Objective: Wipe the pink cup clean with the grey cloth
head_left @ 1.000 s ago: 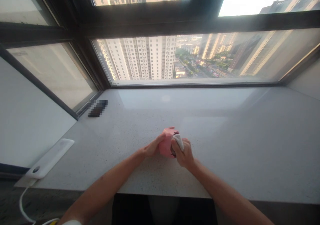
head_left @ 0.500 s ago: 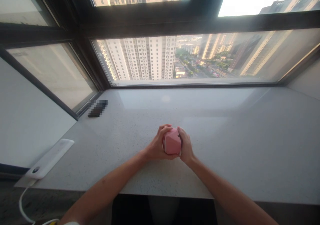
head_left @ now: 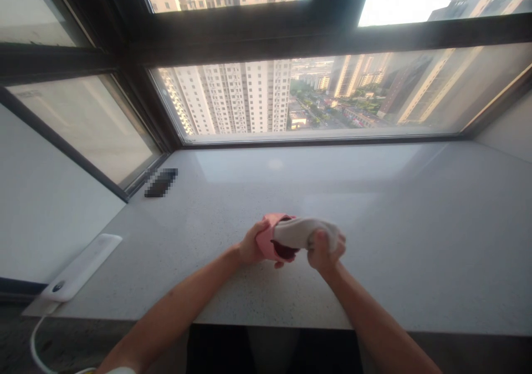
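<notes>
My left hand [head_left: 252,244] grips a pink faceted case [head_left: 265,240], which stands open on its dark inner side just above the stone counter. A white cloth [head_left: 297,233] stretches from the case's mouth to the right. My right hand [head_left: 326,251] pinches the cloth's far end, a short way right of the case. The dark interior [head_left: 284,250] shows below the cloth, and what lies deeper inside is hidden.
A speckled grey stone sill [head_left: 374,263] runs under my arms, against a large window [head_left: 307,97] with dark frames. A pixelated dark phone [head_left: 161,183] lies at the far left, and a white flat device [head_left: 81,267] with a cable sits at the near left edge.
The pink case, closed between both hands half a second ago, is open now. My right hand has moved right, drawing the white cloth out with it.
</notes>
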The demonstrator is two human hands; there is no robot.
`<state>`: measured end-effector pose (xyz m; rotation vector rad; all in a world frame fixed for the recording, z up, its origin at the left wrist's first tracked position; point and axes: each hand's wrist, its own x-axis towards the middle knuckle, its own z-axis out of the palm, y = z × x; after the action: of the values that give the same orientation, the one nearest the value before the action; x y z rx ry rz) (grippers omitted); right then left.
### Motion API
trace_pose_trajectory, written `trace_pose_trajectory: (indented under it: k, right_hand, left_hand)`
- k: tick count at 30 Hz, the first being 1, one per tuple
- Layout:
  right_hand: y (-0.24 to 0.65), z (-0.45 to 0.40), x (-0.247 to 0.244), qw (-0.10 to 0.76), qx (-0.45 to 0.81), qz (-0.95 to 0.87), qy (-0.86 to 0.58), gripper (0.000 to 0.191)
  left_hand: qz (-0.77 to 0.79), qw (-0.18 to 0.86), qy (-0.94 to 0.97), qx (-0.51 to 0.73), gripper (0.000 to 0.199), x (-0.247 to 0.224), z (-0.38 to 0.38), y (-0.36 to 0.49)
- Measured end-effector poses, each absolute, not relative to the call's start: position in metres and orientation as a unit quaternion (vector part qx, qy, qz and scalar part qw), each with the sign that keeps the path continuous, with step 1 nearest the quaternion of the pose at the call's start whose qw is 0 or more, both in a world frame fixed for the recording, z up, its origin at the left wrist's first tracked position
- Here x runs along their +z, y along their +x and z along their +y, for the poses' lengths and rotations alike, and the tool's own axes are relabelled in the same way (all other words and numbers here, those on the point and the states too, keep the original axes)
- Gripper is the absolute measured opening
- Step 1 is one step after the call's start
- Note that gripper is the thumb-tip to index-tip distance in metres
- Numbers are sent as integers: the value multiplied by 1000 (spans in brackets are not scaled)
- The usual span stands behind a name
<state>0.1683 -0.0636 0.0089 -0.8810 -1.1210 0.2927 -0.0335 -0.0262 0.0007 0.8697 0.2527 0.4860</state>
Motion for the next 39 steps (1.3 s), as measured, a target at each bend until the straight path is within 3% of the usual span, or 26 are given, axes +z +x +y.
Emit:
trace_pose_trajectory:
  k: [4,7,9,12,15,18,24,26,28,30,34,39]
  right_hand:
    - [187,-43,12,834,50,-288,-469,54]
    - [191,-42,14,812,9,-388,-437,54]
    - [189,-48,14,736,28,-558,-383,51]
    - [186,-53,19,553,75,-787,-264,49]
    - [187,-49,29,435,80,-878,-186,67]
    - [186,-45,33,438,77,-869,-215,77]
    - [175,-53,22,441,39,-883,-157,67]
    - [175,-54,21,450,44,-879,-154,68]
    - [174,-54,21,479,67,-851,-203,64]
    - [171,-55,21,493,56,-837,-233,60]
    - [164,-58,18,468,-53,-867,-161,60]
    - [161,-58,22,525,48,-806,-269,52]
  left_hand:
    - [161,841,436,277,102,-5,-22,-37]
    - [201,806,480,284,108,-6,-19,-39]
    - [217,760,531,305,104,-4,-17,-37]
    - [238,662,622,345,90,0,-14,-32]
    - [256,603,664,360,85,4,-10,-31]
    - [268,583,673,369,84,7,-8,-38]
    - [309,543,695,355,69,12,-25,-32]
    - [406,466,691,376,62,13,-38,-11]
    - [558,318,648,409,56,14,-52,14]
    - [614,259,620,414,53,14,-63,35]
    - [670,188,587,415,47,16,-71,53]
    - [655,168,636,372,37,20,-64,50]
